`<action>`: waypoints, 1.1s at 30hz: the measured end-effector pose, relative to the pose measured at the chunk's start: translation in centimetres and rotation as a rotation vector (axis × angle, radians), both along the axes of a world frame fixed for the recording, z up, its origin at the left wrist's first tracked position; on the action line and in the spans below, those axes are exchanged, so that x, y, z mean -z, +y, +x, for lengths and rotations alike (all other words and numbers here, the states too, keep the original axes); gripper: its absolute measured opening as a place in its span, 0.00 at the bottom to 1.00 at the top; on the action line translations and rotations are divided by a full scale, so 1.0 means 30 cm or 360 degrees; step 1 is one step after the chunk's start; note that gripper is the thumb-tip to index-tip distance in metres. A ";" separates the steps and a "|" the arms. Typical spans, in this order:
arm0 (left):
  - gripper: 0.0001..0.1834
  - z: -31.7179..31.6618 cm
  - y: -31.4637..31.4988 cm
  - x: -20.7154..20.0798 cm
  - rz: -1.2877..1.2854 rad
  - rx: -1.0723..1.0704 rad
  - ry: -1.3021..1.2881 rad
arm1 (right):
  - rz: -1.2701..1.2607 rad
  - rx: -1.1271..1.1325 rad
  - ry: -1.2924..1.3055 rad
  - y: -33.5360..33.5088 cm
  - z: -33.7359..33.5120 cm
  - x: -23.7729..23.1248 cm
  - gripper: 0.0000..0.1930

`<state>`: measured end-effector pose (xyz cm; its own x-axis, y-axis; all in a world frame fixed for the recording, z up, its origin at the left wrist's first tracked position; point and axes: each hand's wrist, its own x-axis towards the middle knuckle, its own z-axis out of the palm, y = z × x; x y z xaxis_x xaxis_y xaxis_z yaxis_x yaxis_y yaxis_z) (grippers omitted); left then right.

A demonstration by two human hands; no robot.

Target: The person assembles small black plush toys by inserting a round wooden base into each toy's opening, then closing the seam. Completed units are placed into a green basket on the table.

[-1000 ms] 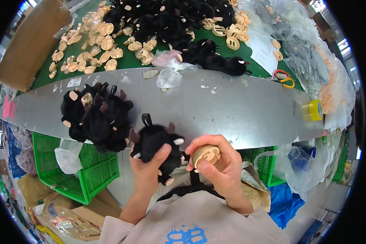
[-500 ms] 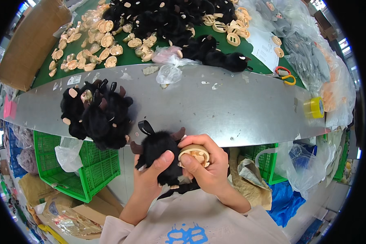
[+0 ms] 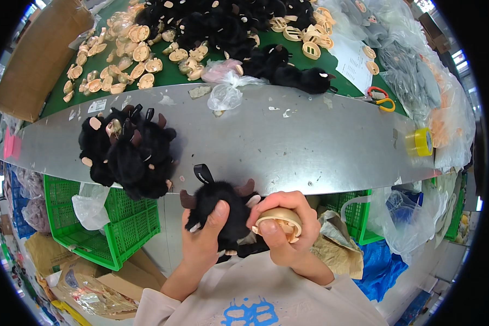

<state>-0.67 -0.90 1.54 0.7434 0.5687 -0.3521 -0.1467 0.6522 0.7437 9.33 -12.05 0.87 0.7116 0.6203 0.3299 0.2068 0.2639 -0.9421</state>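
Just off the near edge of the metal bench, my left hand [image 3: 205, 234] is closed round a black plush toy [image 3: 228, 217] with brown horns and a black loop on top. Beside it, my right hand [image 3: 290, 231] grips a round beige plastic shell [image 3: 280, 218], its hollow side with inner ribs turned up and toward me. My right thumb presses inside the shell, and the fingers curl round its far side. Shell and plush lie close together; whether they touch is hard to see. A cluster of similar black plush toys [image 3: 127, 155] rests on the bench to the left.
The metal bench [image 3: 309, 136] borders a green surface with beige plastic parts [image 3: 141, 52] and heaped black plush toys [image 3: 217, 30]. Scissors [image 3: 383, 100] and yellow tape [image 3: 420, 142] lie right. Green crates [image 3: 100, 223] stand below, along with cardboard [image 3: 114, 285] and a blue bag [image 3: 380, 269].
The shell and my right hand have shifted slightly right and down, away from the plush. My left hand still holds the toy, which has also moved a little right and down.
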 end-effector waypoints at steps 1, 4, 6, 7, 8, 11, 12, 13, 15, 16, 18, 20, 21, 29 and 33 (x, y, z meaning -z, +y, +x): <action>0.18 0.003 -0.002 -0.007 -0.0045 0.0017 -0.0065 | 0.0014 -0.0031 0.0087 0.006 -0.005 -0.001 0.10; 0.19 -0.009 0.007 -0.012 0.0184 0.0216 -0.0059 | -0.0013 -0.0060 0.0245 0.015 -0.009 -0.002 0.10; 0.21 -0.005 0.011 -0.013 0.0187 0.0171 -0.0071 | -0.0009 -0.0074 0.0323 0.016 -0.009 0.000 0.10; 0.21 -0.005 0.009 -0.021 0.0151 0.0138 -0.0052 | 0.0016 -0.0089 0.0366 0.015 -0.008 0.002 0.11; 0.21 -0.005 0.009 -0.024 0.0114 0.0105 -0.0032 | 0.0040 -0.0104 0.0409 0.014 -0.008 0.004 0.11; 0.20 -0.017 0.010 -0.017 0.0049 0.0090 -0.0013 | 0.0077 -0.0128 0.0461 0.011 -0.008 0.001 0.11; 0.20 -0.018 0.010 -0.015 0.0039 0.0086 -0.0012 | 0.0068 -0.0144 0.0433 0.010 -0.007 0.002 0.11; 0.20 -0.019 0.010 -0.014 0.0030 0.0083 -0.0011 | 0.0058 -0.0159 0.0405 0.008 -0.005 0.003 0.11; 0.21 -0.020 0.010 -0.014 -0.0019 0.0089 -0.0018 | 0.0038 -0.0180 0.0355 0.006 -0.004 0.007 0.12; 0.22 -0.020 0.009 -0.016 -0.0059 0.0098 -0.0026 | 0.0028 -0.0184 0.0333 0.006 -0.005 0.009 0.12; 0.25 -0.019 0.009 -0.020 -0.0107 0.0115 -0.0043 | 0.0013 -0.0186 0.0311 0.005 -0.005 0.010 0.12; 0.27 -0.016 0.011 -0.024 -0.0125 0.0130 -0.0061 | 0.0002 -0.0177 0.0311 0.006 -0.002 0.009 0.12; 0.28 -0.018 0.012 -0.020 -0.0099 0.0149 -0.0083 | 0.0014 -0.0178 0.0305 0.007 -0.002 0.010 0.12; 0.29 -0.032 0.015 0.001 0.0022 0.0171 -0.0075 | 0.0005 -0.0146 0.0257 0.001 0.002 0.003 0.11; 0.23 -0.025 0.009 -0.006 -0.0208 0.0060 -0.0141 | 0.0044 -0.0129 0.0312 0.003 0.005 0.004 0.12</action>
<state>-1.42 -0.62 1.73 0.7948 0.4933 -0.3535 -0.1814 0.7490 0.6373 9.47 -11.97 0.75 0.7121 0.6706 0.2078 -0.0024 0.2983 -0.9545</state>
